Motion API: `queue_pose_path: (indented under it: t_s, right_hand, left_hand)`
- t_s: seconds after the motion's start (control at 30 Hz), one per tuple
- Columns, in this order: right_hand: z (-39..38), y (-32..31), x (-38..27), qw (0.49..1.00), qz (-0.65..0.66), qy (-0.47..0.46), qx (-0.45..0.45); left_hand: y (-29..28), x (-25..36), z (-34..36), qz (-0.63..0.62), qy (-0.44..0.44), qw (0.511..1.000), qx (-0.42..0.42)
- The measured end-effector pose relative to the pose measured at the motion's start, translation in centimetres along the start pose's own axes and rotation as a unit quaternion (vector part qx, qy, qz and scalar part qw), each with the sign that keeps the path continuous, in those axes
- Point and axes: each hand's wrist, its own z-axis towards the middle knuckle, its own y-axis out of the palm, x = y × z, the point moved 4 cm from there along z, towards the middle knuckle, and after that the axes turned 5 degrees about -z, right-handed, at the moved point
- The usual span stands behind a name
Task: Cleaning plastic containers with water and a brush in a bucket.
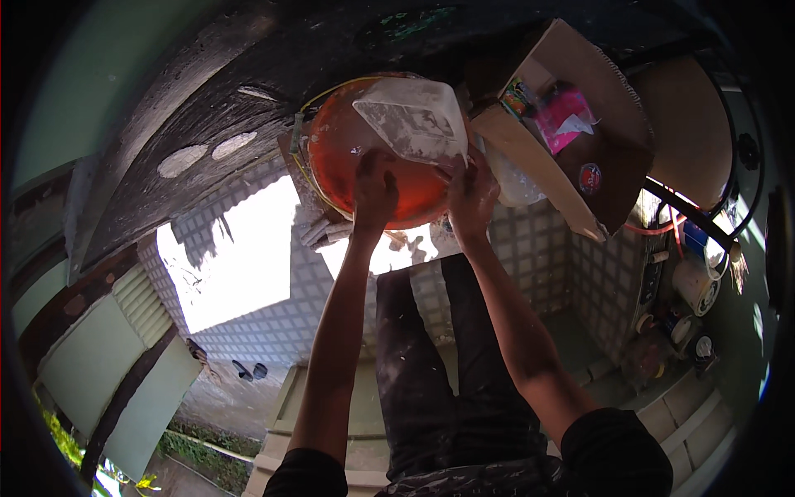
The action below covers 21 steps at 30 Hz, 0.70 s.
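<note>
A round orange-red basin [335,170] is in front of me. A cloudy, white-smeared rectangular plastic container [422,116] lies tilted inside its far right part. My right hand [474,192] is at the basin's right side, its fingers closed on the container's near corner. Over the near left of the basin, my left hand [377,186] reaches in with bent fingers, the thumb apart from them. Nothing shows in that hand, though its fingertips are partly lost in shadow.
Right of the basin stands an open cardboard box [617,157] with a pink packet [563,116] inside. A whitish plastic bag [513,178] is wedged between them. Bundled sticks [325,233] lie by the basin's near left. Jars and tubs [696,286] stand far right. Sandals [248,370] lie lower left.
</note>
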Motion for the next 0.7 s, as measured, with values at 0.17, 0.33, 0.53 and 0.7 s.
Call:
queue_pose_path:
  t_s: [0.17,0.33,0.53,0.7]
  right_hand:
    - [-3.8,-5.2,-2.7,0.985,0.040,0.165,-0.040]
    - [-4.4,-4.1,-3.2,0.976,0.003,0.213,-0.033]
    - [0.3,6.0,1.1,0.965,-0.191,0.050,-0.174]
    - [-0.3,8.5,3.0,0.800,-0.536,-0.213,-0.163]
  left_hand:
    - [-1.0,3.0,-1.4,-0.041,-0.198,0.973,-0.107]
    - [-2.2,3.1,-1.2,0.023,-0.048,0.991,0.124]
    - [-3.9,-1.6,-1.1,-0.480,-0.295,0.809,0.166]
    - [-7.6,1.1,1.1,0.004,-0.162,0.978,0.130]
